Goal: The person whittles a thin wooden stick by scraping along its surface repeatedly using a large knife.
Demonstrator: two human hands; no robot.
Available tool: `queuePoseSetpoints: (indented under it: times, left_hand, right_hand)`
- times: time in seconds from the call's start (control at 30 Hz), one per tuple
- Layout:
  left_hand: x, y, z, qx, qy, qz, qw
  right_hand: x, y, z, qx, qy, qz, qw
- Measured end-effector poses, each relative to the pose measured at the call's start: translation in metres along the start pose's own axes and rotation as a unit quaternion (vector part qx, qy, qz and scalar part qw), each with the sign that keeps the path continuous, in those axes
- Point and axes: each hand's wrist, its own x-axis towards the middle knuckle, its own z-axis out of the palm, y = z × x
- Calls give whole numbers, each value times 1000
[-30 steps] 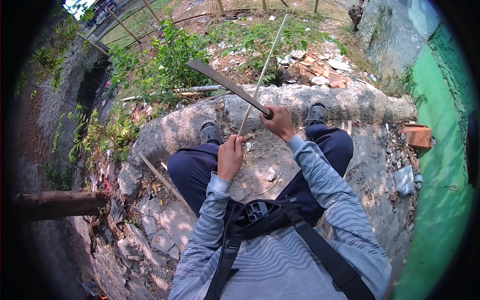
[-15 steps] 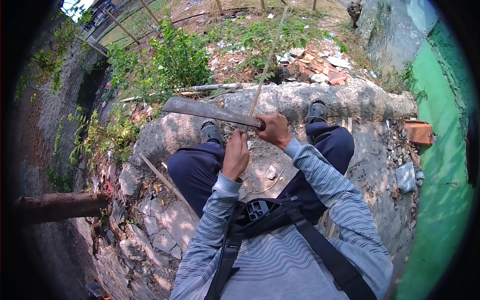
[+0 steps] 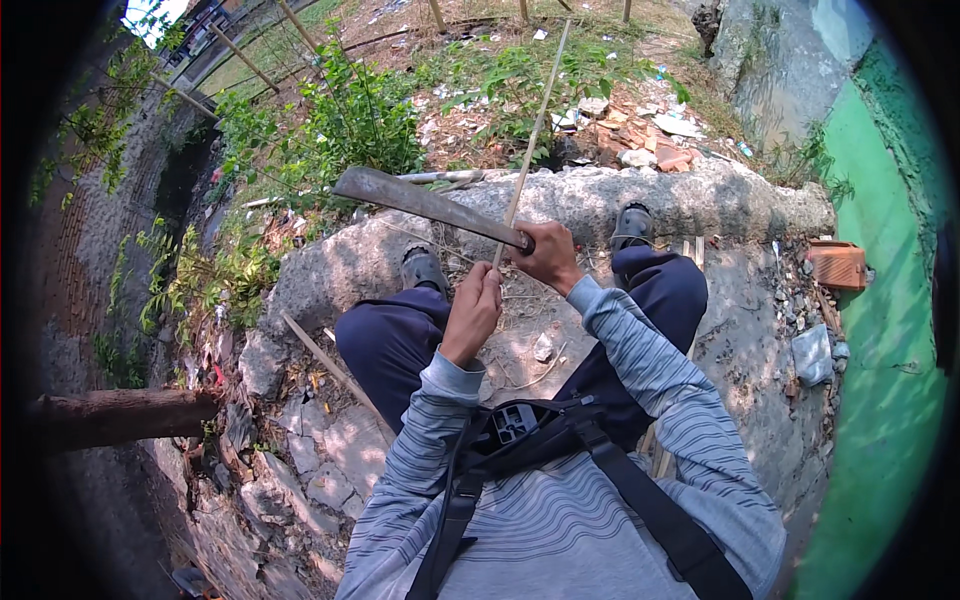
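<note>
My right hand [image 3: 548,258] is wrapped round the dark handle of a machete [image 3: 420,204]. Its broad, worn grey blade points to the left and lies against a long thin bamboo strip [image 3: 535,130]. My left hand [image 3: 474,312] pinches the near end of that strip, just below the blade. From there the strip slants up and away, past the concrete edge. Both hands are close together between my knees, and the fingers of each are closed.
A rough concrete ledge [image 3: 720,195] runs ahead, with my shoes against it. Loose strips [image 3: 335,365] lie beside my legs. A green wall [image 3: 875,330] rises at right, near an orange block [image 3: 837,266]. A log [image 3: 125,415] juts in at left; shrubs [image 3: 360,130] grow beyond.
The machete has tilted, its tip now higher and slightly nearer my right hand. My left hand has shifted a little on the strip, and the strip has moved slightly left.
</note>
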Motion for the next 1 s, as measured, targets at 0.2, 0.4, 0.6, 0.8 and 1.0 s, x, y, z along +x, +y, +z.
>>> queuePoseSetpoints:
  times: [0.2, 0.4, 0.6, 0.8, 1.0]
  left_hand:
    - [-18, 29, 2, -155, -30, -103, 982]
    - [-28, 42, -1, -202, -69, -149, 966]
    - [-29, 30, -9, -210, -84, -142, 964]
    - [-41, 35, -7, -179, -75, -129, 972]
    - [-36, 18, -13, -125, -60, -94, 986]
  right_hand:
    - [5, 4, 1, 53, 26, 42, 997]
    - [17, 13, -6, 67, 54, 48, 995]
    - [9, 11, 3, 50, 40, 43, 997]
    - [23, 20, -10, 23, 66, 69, 995]
    - [14, 13, -1, 60, 70, 35, 995]
